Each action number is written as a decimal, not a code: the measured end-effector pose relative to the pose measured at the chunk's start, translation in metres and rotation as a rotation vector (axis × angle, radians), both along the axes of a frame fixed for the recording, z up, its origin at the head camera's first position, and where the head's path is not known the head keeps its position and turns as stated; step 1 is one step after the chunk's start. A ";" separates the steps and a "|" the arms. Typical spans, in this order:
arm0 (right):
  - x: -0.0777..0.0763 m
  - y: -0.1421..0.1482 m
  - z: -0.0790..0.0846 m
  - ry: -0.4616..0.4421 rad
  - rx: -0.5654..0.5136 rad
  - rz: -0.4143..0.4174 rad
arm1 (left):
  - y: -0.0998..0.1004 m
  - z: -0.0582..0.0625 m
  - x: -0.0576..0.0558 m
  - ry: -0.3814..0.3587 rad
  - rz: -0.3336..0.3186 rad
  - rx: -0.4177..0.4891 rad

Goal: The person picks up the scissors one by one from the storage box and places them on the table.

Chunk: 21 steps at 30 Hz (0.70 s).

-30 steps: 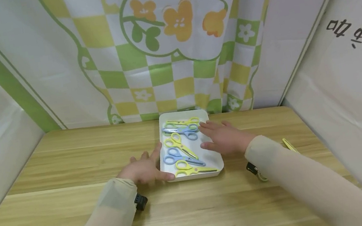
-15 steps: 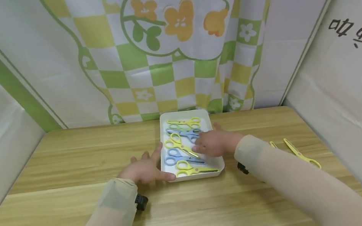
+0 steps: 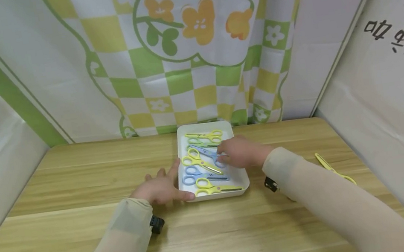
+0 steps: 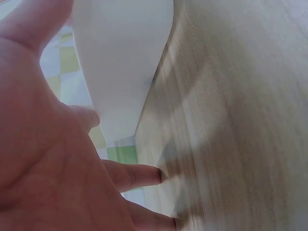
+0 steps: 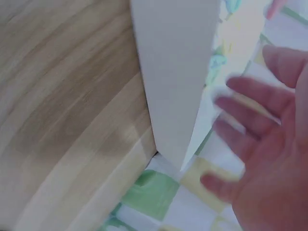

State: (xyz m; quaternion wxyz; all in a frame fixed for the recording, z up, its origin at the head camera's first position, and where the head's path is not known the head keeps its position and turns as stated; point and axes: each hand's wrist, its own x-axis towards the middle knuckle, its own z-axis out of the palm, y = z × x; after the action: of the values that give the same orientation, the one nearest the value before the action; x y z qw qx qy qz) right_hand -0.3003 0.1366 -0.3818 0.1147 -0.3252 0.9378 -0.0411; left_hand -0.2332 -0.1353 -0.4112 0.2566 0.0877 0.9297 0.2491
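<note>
A white tray holds several small scissors in a column. My left hand is spread along its left side, thumb at the near left corner and index finger at the left wall. In the left wrist view, its fingers lie beside the tray's wall. My right hand is over the tray's right side, fingertips at the handle of slanted blue scissors. The right wrist view shows its fingers loosely bent and apart. Green scissors, yellow scissors and lower blue scissors lie around.
Yellow scissors lie on the wooden table at the right, partly behind my right forearm. A checkered curtain hangs right behind the tray, and white fabric walls stand at both sides.
My right hand has moved from the tray's right edge in over the blue scissors. Those scissors have turned to a slant, baring more of the green pair. My left hand has stayed put.
</note>
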 end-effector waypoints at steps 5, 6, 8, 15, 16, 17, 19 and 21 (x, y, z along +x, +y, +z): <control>-0.012 0.011 0.004 0.039 -0.147 -0.253 | 0.000 0.001 0.001 -0.004 0.009 0.018; -0.015 0.013 0.003 0.023 -0.169 -0.301 | 0.000 0.001 0.001 -0.006 0.011 0.019; -0.020 0.017 0.001 -0.024 -0.215 -0.358 | 0.000 0.000 0.000 -0.006 0.011 0.017; -0.027 0.018 -0.006 -0.192 -0.384 -0.469 | 0.000 0.002 0.001 0.005 -0.007 0.013; -0.027 0.017 -0.007 -0.218 -0.403 -0.491 | 0.000 0.001 0.001 0.004 -0.005 0.015; -0.028 0.015 -0.008 -0.239 -0.413 -0.508 | 0.000 0.001 0.001 0.000 0.001 0.017; -0.029 0.011 -0.010 -0.260 -0.398 -0.530 | 0.000 0.000 0.001 -0.004 0.011 0.018; -0.030 0.008 -0.011 -0.243 -0.338 -0.531 | 0.000 0.000 0.001 -0.006 0.015 0.022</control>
State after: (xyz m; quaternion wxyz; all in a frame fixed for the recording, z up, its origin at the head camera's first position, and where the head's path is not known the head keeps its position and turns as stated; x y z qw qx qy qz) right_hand -0.3307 0.1442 -0.3926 0.1554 -0.0765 0.9491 -0.2632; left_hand -0.2319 -0.1357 -0.4108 0.2565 0.0830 0.9268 0.2617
